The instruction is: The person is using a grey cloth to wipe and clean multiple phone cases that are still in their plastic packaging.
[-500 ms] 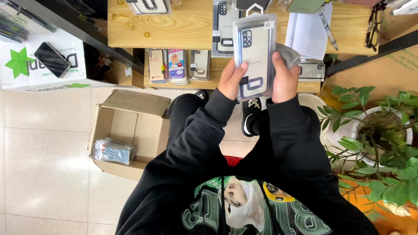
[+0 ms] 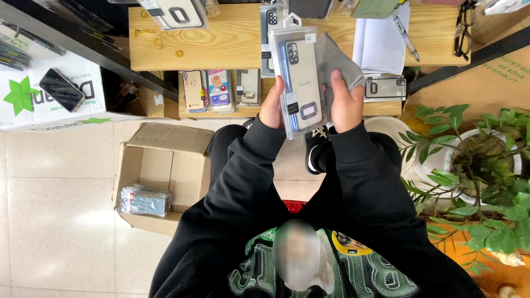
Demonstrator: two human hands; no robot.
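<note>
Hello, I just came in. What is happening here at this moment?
A person in a black sweatshirt holds a phone case in clear packaging up in front of them. The left hand grips its lower left edge, and the right hand presses a grey cloth against its right side. Ahead is a wooden shelf carrying more packaged cases. On the floor to the left stands an open cardboard box with a bundle of packaged items inside. A potted plant stands to the right.
</note>
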